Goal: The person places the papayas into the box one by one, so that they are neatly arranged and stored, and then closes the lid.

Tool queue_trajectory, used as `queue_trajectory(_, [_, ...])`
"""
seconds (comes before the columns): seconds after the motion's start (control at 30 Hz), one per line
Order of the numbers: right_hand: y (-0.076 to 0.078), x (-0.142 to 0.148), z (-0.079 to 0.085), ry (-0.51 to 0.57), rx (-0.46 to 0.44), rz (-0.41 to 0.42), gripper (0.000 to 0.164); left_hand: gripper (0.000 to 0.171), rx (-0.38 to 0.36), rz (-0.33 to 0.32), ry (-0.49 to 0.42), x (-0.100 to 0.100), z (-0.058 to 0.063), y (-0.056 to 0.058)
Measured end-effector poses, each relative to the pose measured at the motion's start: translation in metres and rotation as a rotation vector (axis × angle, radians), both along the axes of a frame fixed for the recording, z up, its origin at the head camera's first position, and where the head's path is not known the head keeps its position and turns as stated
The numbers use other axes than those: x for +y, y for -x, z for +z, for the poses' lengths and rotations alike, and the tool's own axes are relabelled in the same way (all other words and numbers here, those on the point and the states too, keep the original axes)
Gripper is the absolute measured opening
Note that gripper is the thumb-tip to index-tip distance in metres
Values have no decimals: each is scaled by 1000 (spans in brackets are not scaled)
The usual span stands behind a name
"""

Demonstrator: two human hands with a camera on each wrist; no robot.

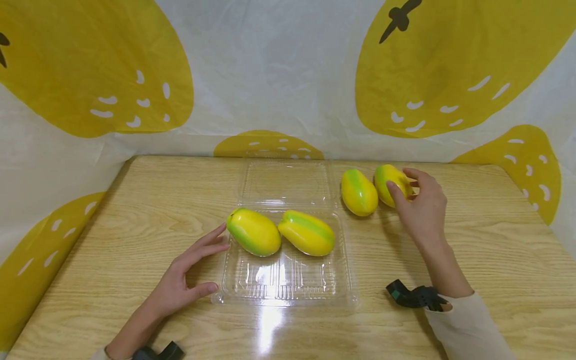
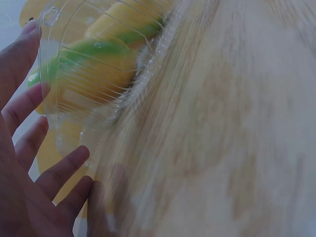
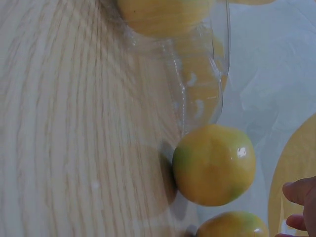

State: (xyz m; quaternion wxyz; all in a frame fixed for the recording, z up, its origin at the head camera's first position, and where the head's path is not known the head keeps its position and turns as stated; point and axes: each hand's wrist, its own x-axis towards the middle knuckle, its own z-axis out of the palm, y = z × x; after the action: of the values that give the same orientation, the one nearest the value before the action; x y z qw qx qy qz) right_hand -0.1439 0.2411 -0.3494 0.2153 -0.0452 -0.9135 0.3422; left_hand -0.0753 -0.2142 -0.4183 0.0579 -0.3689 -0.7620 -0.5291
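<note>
A clear plastic clamshell box point(image 1: 288, 295) lies with its lid folded back. Inside it, side by side, are two smooth yellow-and-green fruits shaped like small papayas, a left one point(image 1: 254, 232) and a right one point(image 1: 307, 233). My left hand point(image 1: 182, 280) is at the box's left side, fingers spread and relaxed, fingertips by the rim and the left fruit. Another such fruit point(image 1: 359, 192) sits on the table beside the lid. At the far-right fruit point(image 1: 388, 182), my right hand point(image 1: 423, 207) has thumb and fingers spread about it; in the right wrist view the visible fingers point(image 3: 296, 191) appear apart from it.
The wooden table point(image 1: 171, 195) ends at a white cloth backdrop point(image 1: 270, 75) with big yellow fruit prints, at the back and sides. The transparent lid point(image 1: 285, 182) lies flat behind the box. A black wrist mount point(image 1: 416, 296) shows on the right forearm.
</note>
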Motion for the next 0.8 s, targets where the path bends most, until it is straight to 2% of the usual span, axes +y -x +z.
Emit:
queue_trajectory(0.17, [1, 5, -3, 7, -4, -16, 50, 63, 5, -4, -4, 0, 0, 0])
queue_trajectory(0.47, [4, 9, -10, -11, -65, -26, 60, 62, -2, -3, -4, 1, 0, 0])
queue_trajectory(0.8, [6, 14, -17, 59, -146, -15, 73, 63, 8, 3, 3, 0, -1, 0])
